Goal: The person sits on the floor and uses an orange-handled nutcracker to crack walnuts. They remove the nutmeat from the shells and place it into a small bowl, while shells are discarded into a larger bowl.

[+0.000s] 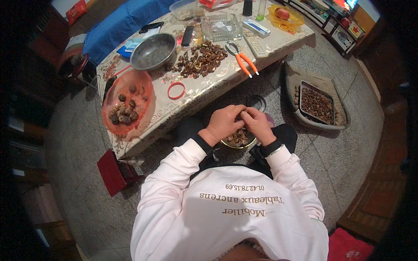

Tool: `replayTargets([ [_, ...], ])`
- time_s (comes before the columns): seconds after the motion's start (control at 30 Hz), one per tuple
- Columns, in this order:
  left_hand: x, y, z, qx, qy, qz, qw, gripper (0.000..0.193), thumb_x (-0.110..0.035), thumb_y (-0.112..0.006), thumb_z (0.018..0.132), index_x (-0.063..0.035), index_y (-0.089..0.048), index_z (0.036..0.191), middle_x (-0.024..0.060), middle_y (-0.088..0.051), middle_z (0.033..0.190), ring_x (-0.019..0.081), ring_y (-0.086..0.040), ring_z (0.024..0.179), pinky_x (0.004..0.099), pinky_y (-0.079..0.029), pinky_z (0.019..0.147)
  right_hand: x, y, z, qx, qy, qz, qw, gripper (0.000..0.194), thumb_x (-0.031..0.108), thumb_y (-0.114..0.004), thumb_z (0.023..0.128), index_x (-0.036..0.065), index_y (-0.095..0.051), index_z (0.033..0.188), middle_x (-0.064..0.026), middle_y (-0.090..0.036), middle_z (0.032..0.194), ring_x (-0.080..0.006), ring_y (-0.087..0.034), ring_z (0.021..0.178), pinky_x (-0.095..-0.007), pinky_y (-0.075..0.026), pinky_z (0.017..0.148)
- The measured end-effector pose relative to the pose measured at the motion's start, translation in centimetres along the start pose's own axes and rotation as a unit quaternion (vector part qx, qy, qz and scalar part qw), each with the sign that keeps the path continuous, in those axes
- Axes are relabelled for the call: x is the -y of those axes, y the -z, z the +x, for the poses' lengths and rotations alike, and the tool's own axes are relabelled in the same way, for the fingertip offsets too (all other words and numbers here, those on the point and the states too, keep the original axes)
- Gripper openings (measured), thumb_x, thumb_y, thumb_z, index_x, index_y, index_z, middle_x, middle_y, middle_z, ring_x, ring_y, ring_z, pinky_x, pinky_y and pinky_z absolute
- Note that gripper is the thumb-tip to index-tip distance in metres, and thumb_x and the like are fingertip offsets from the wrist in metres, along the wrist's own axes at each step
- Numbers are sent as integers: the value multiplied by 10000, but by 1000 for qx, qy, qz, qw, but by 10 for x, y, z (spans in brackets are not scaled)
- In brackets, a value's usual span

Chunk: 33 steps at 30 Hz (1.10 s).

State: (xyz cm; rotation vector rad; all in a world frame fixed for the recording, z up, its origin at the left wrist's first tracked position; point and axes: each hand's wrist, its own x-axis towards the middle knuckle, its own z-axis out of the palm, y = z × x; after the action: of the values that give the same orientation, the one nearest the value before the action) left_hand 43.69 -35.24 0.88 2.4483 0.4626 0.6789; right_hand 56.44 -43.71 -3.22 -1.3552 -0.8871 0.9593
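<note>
My left hand [225, 123] and my right hand [257, 124] meet fingertip to fingertip over a bin of broken walnut shells [236, 138] between my knees. Whatever lies between the fingers is hidden. On the table ahead is a heap of shelled walnut pieces [204, 60]. Right of the heap lie nutcracker pliers [241, 58] with orange handles, their tips over the table's edge. Whole walnuts [124, 114] sit in a translucent orange plastic basin [143, 86] at the left corner. Between basin and heap stands a steel bowl [153, 52].
A red ring [176, 90] rests near the edge of the cloth-covered table [163, 107]. Farther back are a glass tray [222, 27], a dark remote [187, 36] and a yellow dish [287, 24]. On the floor, a lined container [307, 73] holds a tray of nut pieces [316, 102]. A red stool [112, 173] stands left.
</note>
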Motion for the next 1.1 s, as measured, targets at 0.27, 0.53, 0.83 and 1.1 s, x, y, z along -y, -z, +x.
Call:
replayTargets([
  [0.27,-9,8,1,7,101,-169,980,336,-82,-670,693,-37,-620,1022,118,-630,923,184,-628,807,269,-499,707,9,4,-10,5,35,-49,998,245,163,-516,861,-34,-586,989,-52,-606,843,-114,-551,788,-252,-435,696],
  [0.53,-5,5,3,34,177,-314,932,337,-50,-658,729,2,-573,1051,46,-614,916,111,-592,819,255,-493,723,23,6,-20,-9,8,78,997,258,160,-472,897,-33,-565,1041,-31,-586,826,-98,-528,700,-236,-432,625],
  [0.83,-13,7,5,16,177,-301,937,314,-34,-645,741,-18,-559,1042,30,-588,939,99,-573,820,254,-485,700,27,3,-18,-27,-120,277,953,239,217,-462,909,38,-534,1050,12,-514,749,-54,-444,538,-176,-370,447],
  [1.1,-18,6,3,-28,18,-113,993,314,-74,-641,717,-36,-575,1022,112,-589,927,237,-601,795,293,-488,678,20,1,-14,1,-125,308,943,237,246,-540,881,54,-536,1019,24,-512,753,-42,-441,546,-167,-359,429],
])
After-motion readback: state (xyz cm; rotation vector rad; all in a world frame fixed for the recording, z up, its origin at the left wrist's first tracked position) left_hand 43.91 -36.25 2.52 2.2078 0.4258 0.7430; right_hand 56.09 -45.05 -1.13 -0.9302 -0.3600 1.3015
